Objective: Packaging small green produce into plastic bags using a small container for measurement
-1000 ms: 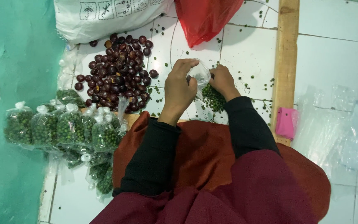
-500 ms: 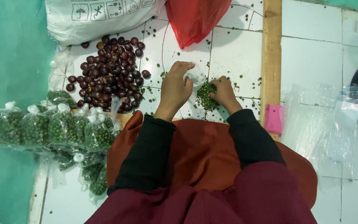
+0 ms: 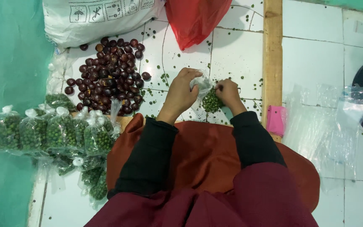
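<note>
My left hand (image 3: 181, 93) grips the top of a small clear plastic bag (image 3: 202, 85) that holds green peas (image 3: 211, 103). My right hand (image 3: 228, 93) pinches the same bag from the right, close to the peas at its bottom. The bag hangs just above the white tiled floor (image 3: 236, 50). Both arms wear black sleeves over a rust-red cloth on my lap.
A pile of dark red-brown round fruits (image 3: 108, 77) lies left of my hands. Several tied bags of green peas (image 3: 55, 132) sit at the left. A white sack (image 3: 93, 19) and red plastic bag (image 3: 194, 19) lie ahead. A wooden strip (image 3: 272, 54), pink object (image 3: 276, 120) and empty clear bags (image 3: 328, 126) are right.
My hands stay on the small bag and have shifted slightly; the left hand now grips nearer the bag's top. The camera view moved a little to the right.
</note>
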